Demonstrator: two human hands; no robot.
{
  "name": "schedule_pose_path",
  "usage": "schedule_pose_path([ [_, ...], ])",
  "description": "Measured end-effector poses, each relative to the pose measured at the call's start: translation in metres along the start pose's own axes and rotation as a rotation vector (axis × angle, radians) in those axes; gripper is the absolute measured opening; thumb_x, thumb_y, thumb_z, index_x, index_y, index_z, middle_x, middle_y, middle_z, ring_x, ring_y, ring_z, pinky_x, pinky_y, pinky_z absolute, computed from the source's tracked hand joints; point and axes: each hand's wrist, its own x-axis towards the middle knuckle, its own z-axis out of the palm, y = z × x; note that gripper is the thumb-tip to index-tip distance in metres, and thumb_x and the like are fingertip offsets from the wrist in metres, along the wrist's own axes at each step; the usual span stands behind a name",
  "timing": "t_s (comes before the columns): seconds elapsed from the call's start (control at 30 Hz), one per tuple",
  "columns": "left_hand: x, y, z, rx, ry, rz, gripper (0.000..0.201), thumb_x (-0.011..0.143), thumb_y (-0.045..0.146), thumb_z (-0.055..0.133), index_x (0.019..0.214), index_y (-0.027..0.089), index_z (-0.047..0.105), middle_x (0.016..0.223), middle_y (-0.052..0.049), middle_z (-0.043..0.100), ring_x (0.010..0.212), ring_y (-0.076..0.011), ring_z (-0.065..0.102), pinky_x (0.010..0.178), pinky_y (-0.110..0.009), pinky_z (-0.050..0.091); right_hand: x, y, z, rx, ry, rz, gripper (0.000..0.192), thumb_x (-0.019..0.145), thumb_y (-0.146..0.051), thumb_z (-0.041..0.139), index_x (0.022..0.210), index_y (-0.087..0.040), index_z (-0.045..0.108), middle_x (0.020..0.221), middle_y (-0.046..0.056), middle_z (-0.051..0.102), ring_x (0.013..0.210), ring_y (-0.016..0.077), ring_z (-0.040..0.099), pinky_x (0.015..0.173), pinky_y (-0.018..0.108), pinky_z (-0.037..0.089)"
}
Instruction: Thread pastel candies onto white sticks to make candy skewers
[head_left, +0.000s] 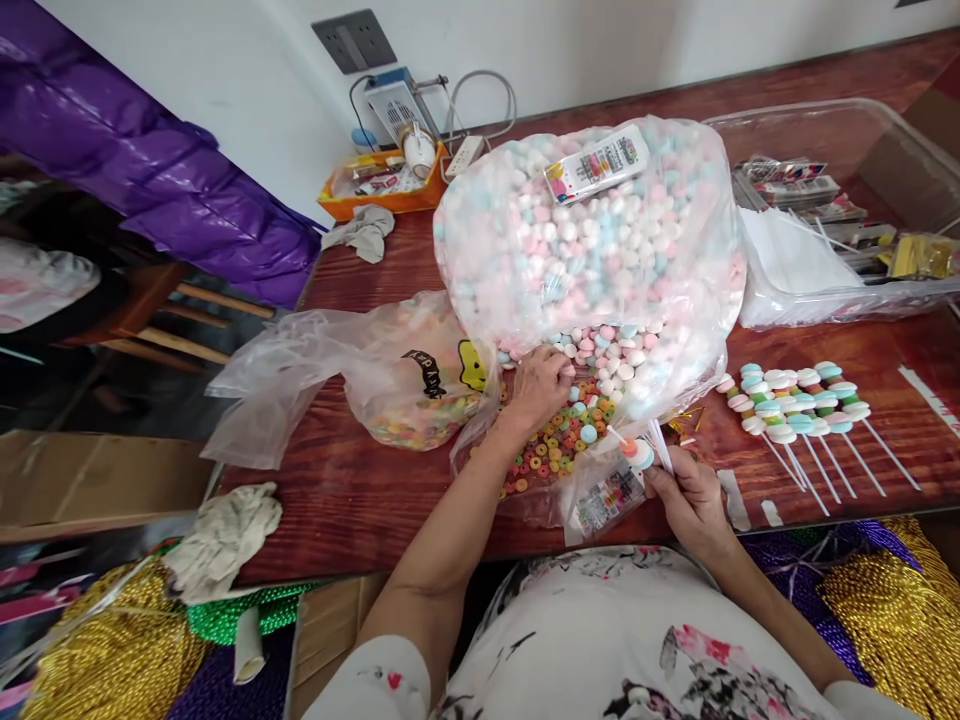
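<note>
My left hand [541, 385] pinches pastel candies [600, 350] at the bag's mouth; right hand [690, 495] clamps a half-loaded stick [634, 450] near the surface [360, 500] edge.

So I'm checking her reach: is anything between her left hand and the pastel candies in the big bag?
Nothing visible. The left hand is already inside the open mouth of the big bag, fingers on the pastel candies. The right hand holds a stick beside it.
</note>
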Motion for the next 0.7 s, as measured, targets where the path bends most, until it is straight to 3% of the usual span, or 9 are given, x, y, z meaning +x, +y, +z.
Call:
schedule_pose_path([
  [0.07,-0.017,-0.001,-0.003,-0.346,0.071,-0.036,0.008,0.077,0.026,0.07,0.08,0.018,0.071,0.093,-0.008,0.071,0.094,-0.0235,0.065,0.092,-0.042,0.053,0.001,-0.005,0.003,0.002,-0.005,-0.011,0.021,0.1,-0.026,0.051,0.082,-0.022,0.061,0.063,-0.003,0.054,0.057,0.0128,0.049,0.055,0.026,0.039],
  [0.17,-0.049,0.002,-0.012,-0.809,0.152,-0.179,0.028,0.069,0.033,0.08,0.092,0.019,0.072,0.083,-0.002,0.07,0.074,-0.0153,0.064,0.068,-0.03,0.057,0.004,-0.01,0.01,0.001,-0.021,-0.047,0.018,0.099,-0.025,0.052,0.085,-0.022,0.062,0.062,-0.004,0.053,0.055,0.012,0.046,0.054,0.026,0.038],
  [0.23,-0.071,0.009,-0.02,-1.051,0.166,-0.265,0.038,0.061,0.03,0.087,0.094,0.02,0.073,0.084,-0.001,0.07,0.07,-0.0128,0.064,0.06,-0.024,0.055,0.005,-0.014,0.016,-0.017,-0.055,-0.071,0.018,0.099,-0.024,0.052,0.083,-0.022,0.061,0.062,-0.004,0.051,0.054,0.0117,0.044,0.054,0.026,0.037],
  [0.33,-0.094,0.021,-0.029,-1.307,0.139,-0.362,0.039,0.049,0.023,0.094,0.084,0.02,0.077,0.084,-0.001,0.07,0.072,-0.0122,0.064,0.057,-0.021,0.055,0.008,-0.021,0.028,-0.053,-0.122,-0.104,0.018,0.099,-0.023,0.052,0.084,-0.022,0.061,0.063,-0.004,0.051,0.055,0.0117,0.044,0.055,0.026,0.036],
  [0.53,-0.114,0.023,-0.03,-1.355,0.233,-0.275,0.038,0.047,0.025,0.098,0.08,0.025,0.08,0.094,-0.001,0.073,0.086,-0.0152,0.067,0.073,-0.026,0.059,0.008,-0.032,0.042,-0.13,-0.197,-0.086,0.018,0.1,-0.023,0.049,0.087,-0.022,0.061,0.066,-0.003,0.052,0.057,0.0124,0.044,0.059,0.027,0.037],
  [0.7,-0.123,0.02,-0.022,-1.065,0.433,-0.11,0.029,0.061,0.027,0.093,0.087,0.027,0.081,0.092,-0.002,0.076,0.091,-0.0183,0.07,0.085,-0.033,0.059,0.003,-0.032,0.045,-0.156,-0.243,-0.046,0.019,0.102,-0.025,0.046,0.093,-0.022,0.062,0.069,-0.002,0.053,0.06,0.0136,0.045,0.061,0.027,0.037],
])
